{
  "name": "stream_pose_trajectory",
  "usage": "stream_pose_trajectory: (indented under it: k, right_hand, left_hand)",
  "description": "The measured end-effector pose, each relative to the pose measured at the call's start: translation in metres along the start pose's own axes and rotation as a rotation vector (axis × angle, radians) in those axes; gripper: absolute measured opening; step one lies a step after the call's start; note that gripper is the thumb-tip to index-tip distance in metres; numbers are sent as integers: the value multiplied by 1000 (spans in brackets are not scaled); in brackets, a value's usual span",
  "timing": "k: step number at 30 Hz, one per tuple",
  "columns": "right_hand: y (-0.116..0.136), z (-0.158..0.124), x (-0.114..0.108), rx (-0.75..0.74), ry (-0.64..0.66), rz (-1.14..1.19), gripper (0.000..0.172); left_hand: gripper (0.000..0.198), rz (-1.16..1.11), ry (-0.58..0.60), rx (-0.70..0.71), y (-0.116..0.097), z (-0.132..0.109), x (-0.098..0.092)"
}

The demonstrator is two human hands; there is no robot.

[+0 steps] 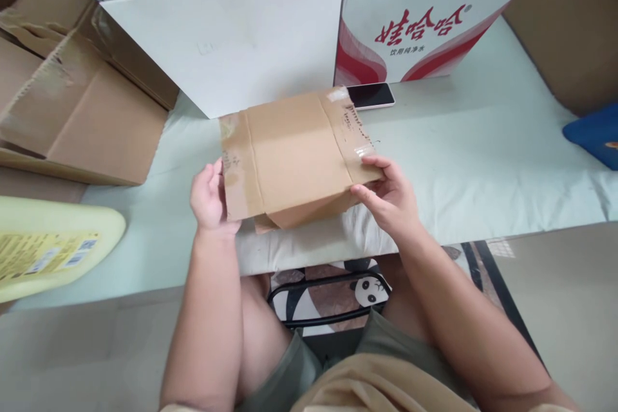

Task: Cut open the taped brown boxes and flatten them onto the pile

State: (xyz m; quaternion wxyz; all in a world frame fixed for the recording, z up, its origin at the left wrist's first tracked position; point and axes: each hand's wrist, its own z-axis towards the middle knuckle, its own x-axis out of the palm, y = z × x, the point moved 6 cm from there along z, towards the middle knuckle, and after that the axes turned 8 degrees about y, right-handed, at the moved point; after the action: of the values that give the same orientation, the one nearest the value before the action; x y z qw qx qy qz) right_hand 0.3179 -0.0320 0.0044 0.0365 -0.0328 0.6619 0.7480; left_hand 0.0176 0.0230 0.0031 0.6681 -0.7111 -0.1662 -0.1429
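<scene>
Cardboard carton (299, 148) is sitting in both hands over the middle of the desk's (483, 161) near edge. Left hand (210, 196) is gripping the left edge, partly hidden beneath; right hand (393, 196) is pinching the near-right corner, thumb on top.

Progress (judged): handling is under way, apparently partway. Left flap (239, 167) and right flap (350, 135) are lying spread, nearly level with the main face. Lower panel (311, 209) is angling down below, so the carton is not lying fully flat. Tape remnants (364, 152) are clinging to the right flap, not stripped off. Underside is staying hidden; cannot tell its condition.
</scene>
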Motion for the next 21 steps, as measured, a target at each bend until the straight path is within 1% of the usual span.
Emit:
stream_pose_trajectory:
  k: [3,6,8,10,13,16,19,21]
  right_hand:
    - [-1,1,-5,44,-113,-21,38]
    - [1,1,-6,54,-161,-39,36]
    - [3,1,-5,49,-165,-16,41]
    - [3,0,-5,38,-163,25,52]
    - [-3,1,-6,25,-117,80,66]
    - [-13,4,-4,45,9,102,76]
    - [-18,6,0,22,122,25,89]
    - [-18,7,3,-11,152,-73,91]
  left_hand:
    - [52,8,41,-45,0,-10,11]
    - [49,80,43,-91,11,-14,10]
    - [45,130,19,-73,17,-14,8]
    - [42,151,-14,-37,20,-12,6]
    - [36,158,-55,-4,20,-7,4]
    - [26,177,-126,21,17,-3,0]
    - [22,173,-207,34,15,-2,-7]
    - [24,152,-233,32,15,-1,-13]
